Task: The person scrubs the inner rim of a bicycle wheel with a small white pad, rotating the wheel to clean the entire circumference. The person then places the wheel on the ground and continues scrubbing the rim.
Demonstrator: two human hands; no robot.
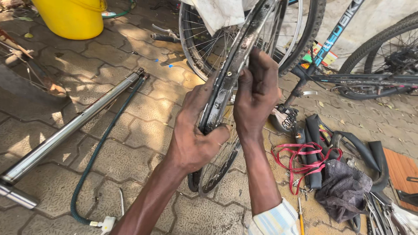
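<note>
Steel bicycle rim (226, 78) clamped in left hand (196, 135) and right hand (254, 95), floor pump (74, 124) alongside.

A yellow bucket (72, 17) stands at eleven o'clock on the paved ground (130, 130). A metal floor pump (69, 126) lies slanting across nine o'clock, its dark green hose (98, 150) curling down to seven o'clock. At two o'clock a parked bicycle frame (344, 26) leans beside a black tyre (379, 41). At four o'clock lie folded black inner tubes (315, 139), a red strap (300, 159) and a dark rag (342, 189), with hand tools (379, 213) just beyond, near five o'clock.
</note>
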